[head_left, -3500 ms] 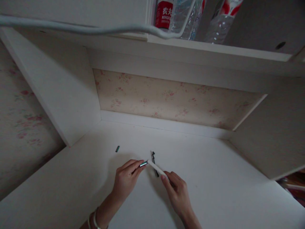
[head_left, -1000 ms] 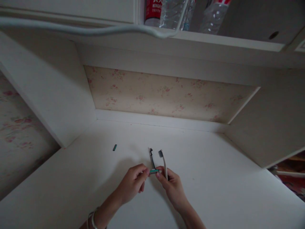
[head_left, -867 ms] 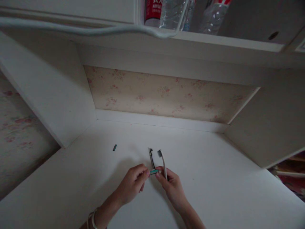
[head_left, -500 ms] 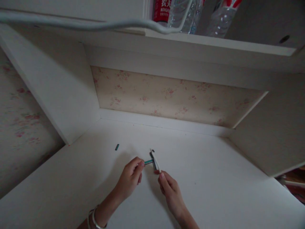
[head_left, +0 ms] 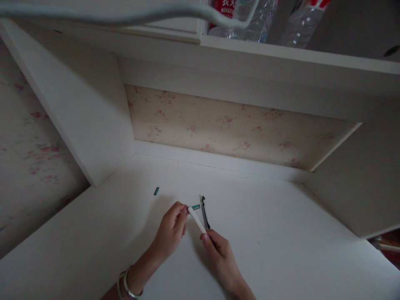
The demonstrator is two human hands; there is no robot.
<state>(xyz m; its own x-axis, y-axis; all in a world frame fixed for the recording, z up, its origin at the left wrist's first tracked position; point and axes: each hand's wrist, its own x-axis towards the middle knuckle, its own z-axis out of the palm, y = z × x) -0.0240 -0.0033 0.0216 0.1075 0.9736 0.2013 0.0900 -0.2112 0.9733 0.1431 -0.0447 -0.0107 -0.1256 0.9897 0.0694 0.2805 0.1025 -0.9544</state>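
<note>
My left hand (head_left: 172, 224) pinches a green-and-black razor cartridge (head_left: 196, 206), whose free end sticks out to the right of my fingers. In my right hand (head_left: 218, 255) is a white razor handle (head_left: 197, 220), slanting up to the left. The handle's tip meets the fingertips of my left hand beside the cartridge; whether the two parts are joined cannot be made out. Just beyond my right hand lies a slim black handle-like piece (head_left: 205, 213) on the white tabletop. A second small green-and-black cartridge (head_left: 156, 191) rests farther left.
The white tabletop (head_left: 275, 216) is bounded by side panels (head_left: 71, 100) and a low back strip (head_left: 225, 159). Overhead runs a shelf (head_left: 281, 51) holding plastic bottles (head_left: 303, 23). A pale curved tube (head_left: 125, 16) crosses the top.
My right hand has shifted slightly left, bringing the white handle's tip from over the black piece to my left fingertips. The black piece now shows fully. The camera view has shifted a little.
</note>
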